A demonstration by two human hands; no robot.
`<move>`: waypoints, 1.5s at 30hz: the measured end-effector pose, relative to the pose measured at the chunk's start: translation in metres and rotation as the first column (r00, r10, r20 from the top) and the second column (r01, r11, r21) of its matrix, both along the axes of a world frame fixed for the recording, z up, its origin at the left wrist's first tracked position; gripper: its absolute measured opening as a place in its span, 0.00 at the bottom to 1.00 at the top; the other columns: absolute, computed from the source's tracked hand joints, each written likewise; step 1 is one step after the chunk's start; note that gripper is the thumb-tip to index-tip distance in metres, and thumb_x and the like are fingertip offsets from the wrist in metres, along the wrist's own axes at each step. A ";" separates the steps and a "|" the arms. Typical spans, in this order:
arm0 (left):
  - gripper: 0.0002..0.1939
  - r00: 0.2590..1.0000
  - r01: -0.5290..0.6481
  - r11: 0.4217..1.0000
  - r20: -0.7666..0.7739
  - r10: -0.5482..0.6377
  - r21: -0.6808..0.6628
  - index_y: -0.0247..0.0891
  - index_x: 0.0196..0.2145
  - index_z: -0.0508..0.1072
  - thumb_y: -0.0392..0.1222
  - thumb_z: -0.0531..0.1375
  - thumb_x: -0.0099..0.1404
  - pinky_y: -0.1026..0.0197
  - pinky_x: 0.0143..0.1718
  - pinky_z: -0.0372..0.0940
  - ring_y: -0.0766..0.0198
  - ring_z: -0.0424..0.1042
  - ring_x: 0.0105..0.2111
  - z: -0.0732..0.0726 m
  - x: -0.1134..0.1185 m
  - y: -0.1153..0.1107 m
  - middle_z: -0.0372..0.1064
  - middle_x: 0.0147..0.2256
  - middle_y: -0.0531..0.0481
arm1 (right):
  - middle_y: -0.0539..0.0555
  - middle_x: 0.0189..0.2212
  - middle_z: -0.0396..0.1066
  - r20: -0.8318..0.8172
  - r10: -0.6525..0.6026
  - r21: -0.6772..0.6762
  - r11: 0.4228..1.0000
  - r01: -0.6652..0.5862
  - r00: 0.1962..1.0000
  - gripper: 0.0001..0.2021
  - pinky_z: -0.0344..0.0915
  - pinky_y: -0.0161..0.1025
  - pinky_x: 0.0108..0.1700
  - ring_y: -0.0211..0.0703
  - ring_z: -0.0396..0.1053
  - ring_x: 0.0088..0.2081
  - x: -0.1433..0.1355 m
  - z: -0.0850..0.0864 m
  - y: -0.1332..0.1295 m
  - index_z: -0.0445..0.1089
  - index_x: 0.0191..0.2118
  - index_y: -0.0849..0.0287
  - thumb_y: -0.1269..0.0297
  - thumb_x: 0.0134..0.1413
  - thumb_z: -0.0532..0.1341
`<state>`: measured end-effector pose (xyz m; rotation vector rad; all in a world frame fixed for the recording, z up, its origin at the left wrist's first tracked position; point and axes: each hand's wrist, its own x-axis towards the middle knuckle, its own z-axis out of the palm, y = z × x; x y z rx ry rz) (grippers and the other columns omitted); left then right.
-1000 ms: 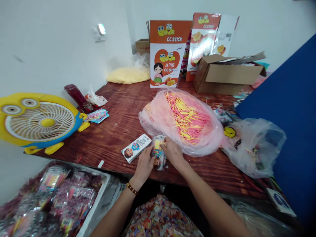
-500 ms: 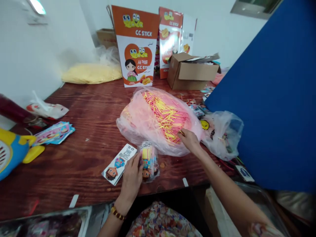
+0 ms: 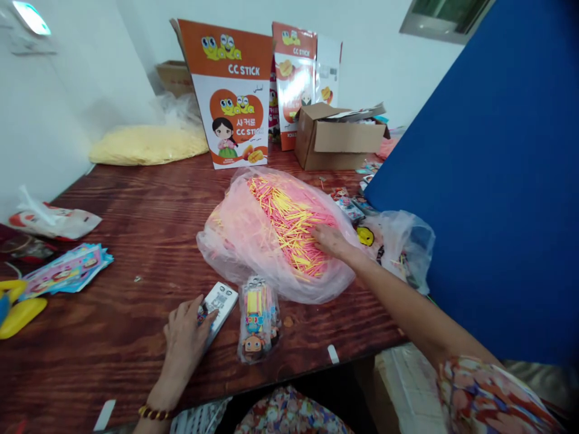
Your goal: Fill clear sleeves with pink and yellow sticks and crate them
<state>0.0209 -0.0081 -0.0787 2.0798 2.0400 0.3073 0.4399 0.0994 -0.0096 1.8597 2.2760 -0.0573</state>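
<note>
My left hand lies over a stack of white printed packets, its fingers apart and the thumb near the stack's right edge. Beside that stack is a small pile of clear packets with a cartoon figure on them; yellow and pink sticks show through the top one. My right hand reaches into a large clear plastic bag, where thin pink and yellow sticks are heaped. Its fingers are bent together on pink sticks, with the tips partly hidden among them.
Orange-and-white cartons and an open brown box stand at the back. A yellow-filled bag lies back left. Blue printed sheets are at left. A blue panel bounds the right, beside another plastic bag.
My left hand has left the clear packets and moved left onto the white stack. My right hand has shifted further into the heap of sticks. The view has turned slightly right.
</note>
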 end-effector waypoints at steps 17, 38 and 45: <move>0.16 0.940 -0.074 0.997 0.333 0.072 -0.007 0.39 0.29 0.70 0.56 0.58 0.56 0.53 0.43 0.64 0.52 0.70 0.38 -0.001 -0.008 0.028 0.72 0.34 0.45 | 0.66 0.48 0.73 -0.116 0.056 0.018 0.998 -0.055 0.992 0.15 0.60 0.40 0.50 0.50 0.69 0.50 0.020 -0.018 0.011 0.71 0.48 0.65 0.74 0.64 0.50; 0.26 0.526 -0.245 0.960 0.813 0.251 -0.137 0.35 0.35 0.76 0.59 0.69 0.45 0.62 0.31 0.67 0.61 0.71 0.30 0.046 0.001 0.023 0.75 0.30 0.51 | 0.49 0.27 0.69 -0.887 -0.091 -0.014 0.985 0.172 0.453 0.08 0.60 0.36 0.36 0.39 0.65 0.30 0.016 -0.028 0.009 0.59 0.31 0.56 0.59 0.59 0.51; 0.24 0.151 -0.267 0.926 0.938 0.313 -0.266 0.37 0.32 0.74 0.50 0.75 0.40 0.67 0.26 0.66 0.68 0.70 0.24 0.061 0.020 0.019 0.72 0.26 0.56 | 0.49 0.30 0.71 -0.989 -0.100 -0.081 0.984 0.160 0.111 0.09 0.62 0.36 0.36 0.40 0.66 0.32 -0.019 -0.053 -0.017 0.62 0.34 0.55 0.57 0.50 0.57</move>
